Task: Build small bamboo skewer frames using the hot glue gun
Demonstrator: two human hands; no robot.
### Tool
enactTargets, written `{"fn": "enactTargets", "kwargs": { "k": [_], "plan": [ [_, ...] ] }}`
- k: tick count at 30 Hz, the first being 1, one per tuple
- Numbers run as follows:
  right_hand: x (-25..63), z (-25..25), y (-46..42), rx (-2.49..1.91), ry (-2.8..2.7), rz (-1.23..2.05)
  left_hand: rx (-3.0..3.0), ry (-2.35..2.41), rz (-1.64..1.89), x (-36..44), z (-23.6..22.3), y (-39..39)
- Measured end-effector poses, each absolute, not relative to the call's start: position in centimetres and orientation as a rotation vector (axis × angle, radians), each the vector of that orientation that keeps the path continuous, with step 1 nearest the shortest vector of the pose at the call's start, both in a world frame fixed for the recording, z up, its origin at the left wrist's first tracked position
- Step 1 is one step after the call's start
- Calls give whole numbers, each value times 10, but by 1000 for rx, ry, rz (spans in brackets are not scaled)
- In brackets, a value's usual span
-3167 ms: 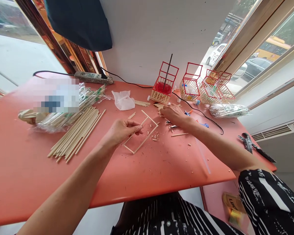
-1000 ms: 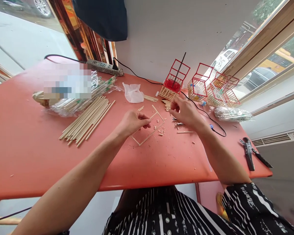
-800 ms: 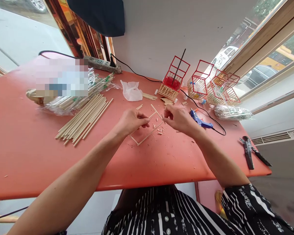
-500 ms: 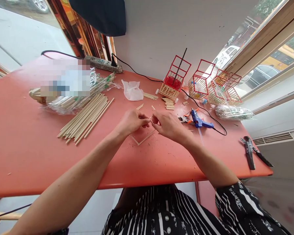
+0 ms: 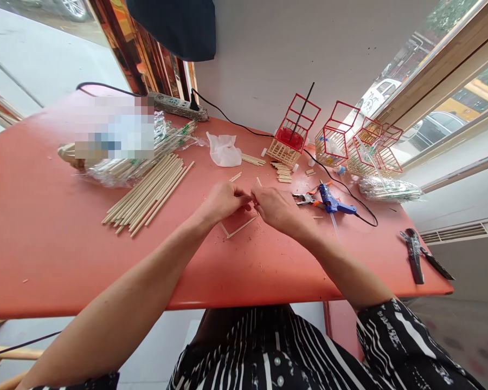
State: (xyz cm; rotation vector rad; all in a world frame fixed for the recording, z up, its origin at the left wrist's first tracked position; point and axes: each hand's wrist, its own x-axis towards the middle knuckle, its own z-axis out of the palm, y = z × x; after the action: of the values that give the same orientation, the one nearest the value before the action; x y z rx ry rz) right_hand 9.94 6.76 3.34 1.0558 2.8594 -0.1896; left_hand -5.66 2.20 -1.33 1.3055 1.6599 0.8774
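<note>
My left hand (image 5: 226, 201) and my right hand (image 5: 271, 205) meet above the middle of the red table, fingertips nearly touching. The fingers of both are pinched closed; what sits between them is too small and covered to make out. Just below, a frame of thin wooden sticks (image 5: 243, 227) lies on the tabletop with one corner toward me. Its far side is hidden by my hands. A short stick piece (image 5: 258, 182) shows just beyond my right hand, and a couple of short sticks (image 5: 236, 176) lie past my left.
To the left is a pile of long wooden sticks (image 5: 148, 195) beside plastic-wrapped bundles (image 5: 114, 170). On the right lie a blue glue gun (image 5: 334, 201) with its cord, pliers (image 5: 305, 199) and a black tool (image 5: 415, 254). Small stick carts (image 5: 284, 149) with red frames stand behind.
The view has shifted slightly, so the table's things sit a little further right. My hands stay together over the stick frame, with the fingertips slightly rearranged.
</note>
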Motion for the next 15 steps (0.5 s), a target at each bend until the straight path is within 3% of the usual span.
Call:
{"fn": "enactTargets", "kwargs": {
  "k": [15],
  "plan": [
    [96, 26, 70, 1036, 2850, -129, 1284, 1655, 911, -56, -17, 23]
  ]
}}
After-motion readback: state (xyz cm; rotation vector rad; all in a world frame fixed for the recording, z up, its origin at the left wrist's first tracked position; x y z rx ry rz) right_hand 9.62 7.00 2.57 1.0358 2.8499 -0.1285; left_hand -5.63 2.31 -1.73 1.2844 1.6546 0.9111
